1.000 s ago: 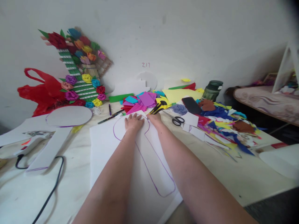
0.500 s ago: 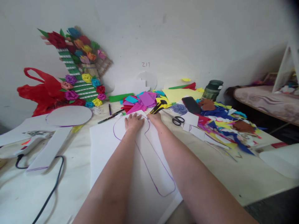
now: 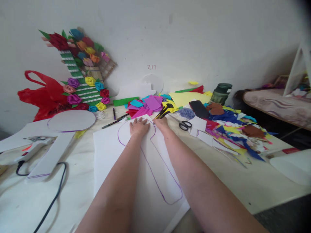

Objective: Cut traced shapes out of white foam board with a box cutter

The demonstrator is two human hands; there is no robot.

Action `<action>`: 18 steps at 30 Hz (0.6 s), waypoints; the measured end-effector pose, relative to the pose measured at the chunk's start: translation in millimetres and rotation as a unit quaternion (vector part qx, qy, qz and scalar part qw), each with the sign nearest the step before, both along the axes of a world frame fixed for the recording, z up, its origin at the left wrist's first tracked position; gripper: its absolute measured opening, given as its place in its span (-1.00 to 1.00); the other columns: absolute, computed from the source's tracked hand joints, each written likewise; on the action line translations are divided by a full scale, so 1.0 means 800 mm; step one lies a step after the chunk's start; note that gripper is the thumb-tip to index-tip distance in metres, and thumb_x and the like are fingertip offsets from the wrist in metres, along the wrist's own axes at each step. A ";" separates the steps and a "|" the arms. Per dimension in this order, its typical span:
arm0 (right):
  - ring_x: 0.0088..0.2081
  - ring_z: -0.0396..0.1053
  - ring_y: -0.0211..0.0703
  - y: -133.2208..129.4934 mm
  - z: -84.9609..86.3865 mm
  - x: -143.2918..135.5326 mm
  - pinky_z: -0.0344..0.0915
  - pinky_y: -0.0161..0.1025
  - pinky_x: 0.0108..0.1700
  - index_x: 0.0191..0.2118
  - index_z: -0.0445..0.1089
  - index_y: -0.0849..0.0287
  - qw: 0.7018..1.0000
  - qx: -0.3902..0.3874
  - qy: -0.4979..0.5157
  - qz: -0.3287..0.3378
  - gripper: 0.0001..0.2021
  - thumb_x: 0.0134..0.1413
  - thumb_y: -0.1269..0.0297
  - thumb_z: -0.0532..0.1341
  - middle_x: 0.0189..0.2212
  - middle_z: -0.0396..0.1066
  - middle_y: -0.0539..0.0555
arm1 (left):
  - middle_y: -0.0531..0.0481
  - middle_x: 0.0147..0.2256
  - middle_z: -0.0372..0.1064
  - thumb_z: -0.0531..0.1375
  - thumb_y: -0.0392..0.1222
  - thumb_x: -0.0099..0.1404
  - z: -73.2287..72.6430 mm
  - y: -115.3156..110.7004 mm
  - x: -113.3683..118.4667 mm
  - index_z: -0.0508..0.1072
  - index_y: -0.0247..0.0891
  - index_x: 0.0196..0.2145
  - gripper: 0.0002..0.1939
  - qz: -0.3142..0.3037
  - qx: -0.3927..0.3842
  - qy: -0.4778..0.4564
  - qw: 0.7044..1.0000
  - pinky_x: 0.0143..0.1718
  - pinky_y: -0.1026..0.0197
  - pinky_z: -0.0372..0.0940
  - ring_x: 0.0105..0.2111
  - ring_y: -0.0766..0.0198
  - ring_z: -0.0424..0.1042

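Note:
A white sheet (image 3: 111, 161) lies before me with a purple outline drawn on it, a round head with a long straight stem. My left hand (image 3: 140, 127) rests flat inside the round part, fingers spread over the sheet. Close to its right, my right hand (image 3: 161, 123) is closed around a yellow and black utility knife (image 3: 164, 110) at the circle's upper right edge. The knife's tip is hidden by the fingers. Black-handled scissors (image 3: 185, 125) lie to the right of this hand.
Left of the sheet are a cut white round shape with a stem (image 3: 73, 121), a glue gun (image 3: 34, 150) and its black cord (image 3: 57, 194). Coloured paper (image 3: 152, 103), a phone (image 3: 198, 109), a green bottle (image 3: 221, 93) and scraps (image 3: 233, 129) lie behind and right. Paper flowers (image 3: 88, 48) lean on the wall.

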State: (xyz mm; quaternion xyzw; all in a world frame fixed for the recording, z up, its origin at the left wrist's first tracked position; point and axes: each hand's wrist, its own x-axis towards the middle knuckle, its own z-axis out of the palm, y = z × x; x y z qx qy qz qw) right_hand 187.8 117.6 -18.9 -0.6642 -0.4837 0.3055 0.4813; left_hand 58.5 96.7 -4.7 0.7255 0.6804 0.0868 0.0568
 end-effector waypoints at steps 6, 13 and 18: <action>-0.31 0.43 -0.10 -0.003 0.002 0.000 0.33 -0.28 -0.27 -0.51 0.38 0.22 1.000 0.001 0.000 -0.001 -0.93 -0.26 0.40 0.19 -0.43 0.48 0.14 | 0.18 0.28 -0.12 -0.12 0.16 0.26 0.000 -0.001 0.000 0.18 0.13 0.15 -0.48 -0.006 0.004 -0.001 1.000 0.20 -0.13 -0.24 0.26 0.10 -0.19; -0.30 0.44 -0.09 -0.003 0.002 0.001 0.34 -0.28 -0.27 -0.50 0.40 0.21 1.000 -0.003 0.003 -0.001 -0.91 -0.29 0.41 0.19 -0.42 0.49 0.13 | 0.21 0.27 -0.11 -0.12 0.17 0.25 -0.002 0.002 0.000 0.18 0.17 0.15 -0.48 0.000 0.004 0.001 1.000 0.20 -0.13 -0.25 0.27 0.12 -0.20; -0.30 0.44 -0.10 -0.004 0.003 0.000 0.34 -0.29 -0.27 -0.49 0.40 0.22 1.000 -0.001 0.005 -0.005 -0.90 -0.28 0.41 0.19 -0.39 0.49 0.14 | 0.19 0.28 -0.13 -0.12 0.16 0.26 0.000 0.001 0.000 0.17 0.14 0.16 -0.47 -0.003 -0.001 0.002 1.000 0.20 -0.13 -0.25 0.27 0.10 -0.21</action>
